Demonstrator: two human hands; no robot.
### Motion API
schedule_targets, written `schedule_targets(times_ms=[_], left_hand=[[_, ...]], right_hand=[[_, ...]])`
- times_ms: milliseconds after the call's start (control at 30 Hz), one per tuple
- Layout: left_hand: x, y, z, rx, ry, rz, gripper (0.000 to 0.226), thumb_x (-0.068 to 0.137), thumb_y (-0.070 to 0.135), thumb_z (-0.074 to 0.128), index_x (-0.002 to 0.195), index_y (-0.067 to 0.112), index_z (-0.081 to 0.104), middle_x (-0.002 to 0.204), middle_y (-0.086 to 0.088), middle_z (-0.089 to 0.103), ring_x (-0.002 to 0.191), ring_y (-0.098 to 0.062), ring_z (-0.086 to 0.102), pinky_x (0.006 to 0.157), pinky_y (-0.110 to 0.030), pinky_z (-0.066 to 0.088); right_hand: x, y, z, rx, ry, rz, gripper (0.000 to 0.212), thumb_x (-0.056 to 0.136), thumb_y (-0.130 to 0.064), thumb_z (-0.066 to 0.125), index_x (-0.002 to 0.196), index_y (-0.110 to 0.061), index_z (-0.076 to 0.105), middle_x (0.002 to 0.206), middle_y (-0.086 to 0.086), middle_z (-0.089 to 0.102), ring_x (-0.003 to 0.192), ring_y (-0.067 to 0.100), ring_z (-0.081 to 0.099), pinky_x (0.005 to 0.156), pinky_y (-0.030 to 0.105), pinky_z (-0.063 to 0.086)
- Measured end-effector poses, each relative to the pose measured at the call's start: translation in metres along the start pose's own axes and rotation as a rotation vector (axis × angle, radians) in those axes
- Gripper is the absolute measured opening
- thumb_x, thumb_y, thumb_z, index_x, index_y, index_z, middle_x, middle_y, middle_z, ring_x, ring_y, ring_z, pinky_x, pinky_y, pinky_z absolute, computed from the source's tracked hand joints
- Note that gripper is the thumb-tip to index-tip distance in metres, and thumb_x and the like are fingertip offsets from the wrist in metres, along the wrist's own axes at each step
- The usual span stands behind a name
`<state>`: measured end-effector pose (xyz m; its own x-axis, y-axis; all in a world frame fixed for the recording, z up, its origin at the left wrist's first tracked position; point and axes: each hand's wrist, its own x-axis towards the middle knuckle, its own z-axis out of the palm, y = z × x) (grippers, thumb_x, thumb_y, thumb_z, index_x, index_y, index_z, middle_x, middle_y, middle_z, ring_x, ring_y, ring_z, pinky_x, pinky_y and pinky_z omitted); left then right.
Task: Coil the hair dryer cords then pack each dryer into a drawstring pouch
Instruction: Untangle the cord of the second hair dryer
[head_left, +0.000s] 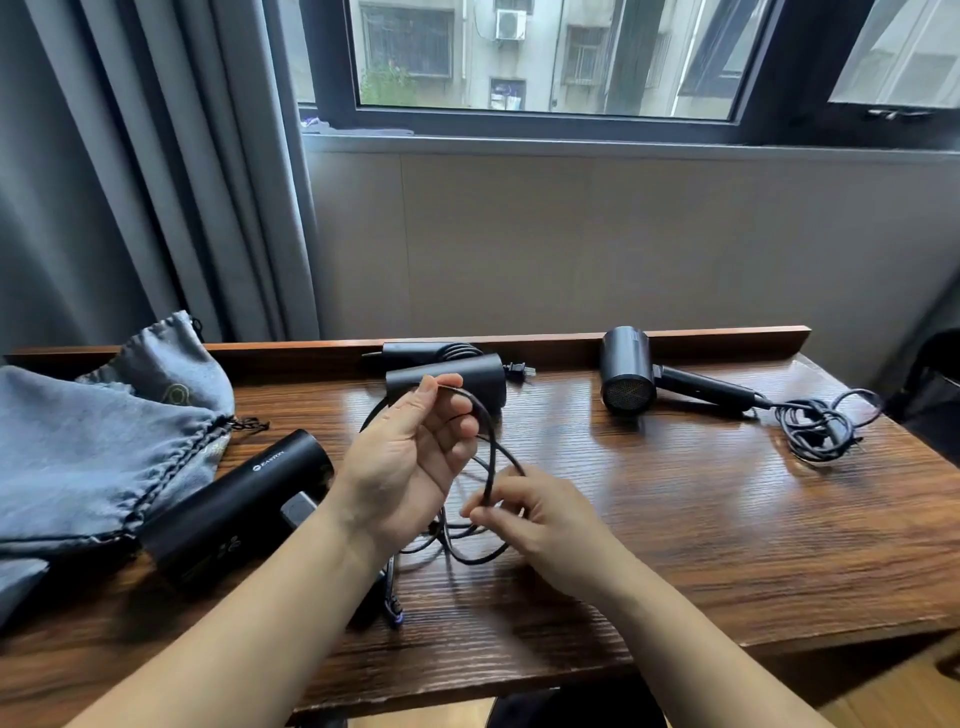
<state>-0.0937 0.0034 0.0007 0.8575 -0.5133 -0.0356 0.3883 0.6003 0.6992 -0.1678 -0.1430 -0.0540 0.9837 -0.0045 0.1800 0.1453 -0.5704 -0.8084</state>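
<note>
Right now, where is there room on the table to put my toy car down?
The wooden table is bare between the right hand and the right hair dryer's tangled cord, down to the near edge. It is crowded left, by the grey pouches and the near dryer.

This looks like a room in a home or a guest lodging, high up in a town. A narrow wooden bench (727, 519) with a raised back ledge stands against a plain panelled wall (571, 244) under a dark-framed window (545, 119). Grey curtains (156, 182) hang from 9 to 11 o'clock. Through the glass at 12 o'clock stands an apartment block (467, 52) with barred windows and an air-conditioner unit (510, 24) on its wall. Household things lie on the bench: black hair dryers (626, 371) and grey cloth drawstring pouches (93, 447) at 9 o'clock.
</note>
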Motion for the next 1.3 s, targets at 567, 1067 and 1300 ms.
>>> schedule_targets(times_ms=[567, 1067, 1300], left_hand=[[0.001, -0.007, -0.017, 1.052, -0.152, 0.263, 0.025, 0.101, 0.019, 0.055, 0.078, 0.012, 0.064, 0.054, 0.0, 0.042, 0.052, -0.012, 0.036, 0.049, -0.024, 0.03], [0.002, -0.024, -0.031, 1.761, -0.347, 0.284, 0.029, 0.085, 0.037, 0.071, 0.111, 0.029, 0.063, 0.109, 0.012, 0.058, 0.09, -0.002, 0.053, 0.081, -0.019, 0.042], [0.007, -0.027, -0.029, 1.79, -0.272, 0.327, 0.016, 0.094, 0.04, 0.06, 0.099, 0.026, 0.064, 0.089, 0.008, 0.065, 0.087, -0.013, 0.058, 0.075, -0.032, 0.045]], right_hand=[[0.001, 0.016, -0.019, -0.145, 0.192, 0.048, 0.033, 0.082, -0.028, 0.08, 0.114, -0.03, 0.071, 0.098, -0.014, 0.056, 0.072, 0.005, 0.052, 0.072, 0.013, 0.04], [0.006, 0.016, -0.023, -0.4, 0.144, 0.083, 0.009, 0.087, -0.033, 0.072, 0.087, -0.029, 0.064, 0.09, -0.01, 0.059, 0.086, 0.007, 0.056, 0.079, 0.028, 0.044], [0.001, 0.008, -0.031, -0.14, 0.225, -0.015, 0.023, 0.089, -0.016, 0.072, 0.108, -0.028, 0.067, 0.102, -0.018, 0.059, 0.08, 0.01, 0.059, 0.073, 0.012, 0.043]])
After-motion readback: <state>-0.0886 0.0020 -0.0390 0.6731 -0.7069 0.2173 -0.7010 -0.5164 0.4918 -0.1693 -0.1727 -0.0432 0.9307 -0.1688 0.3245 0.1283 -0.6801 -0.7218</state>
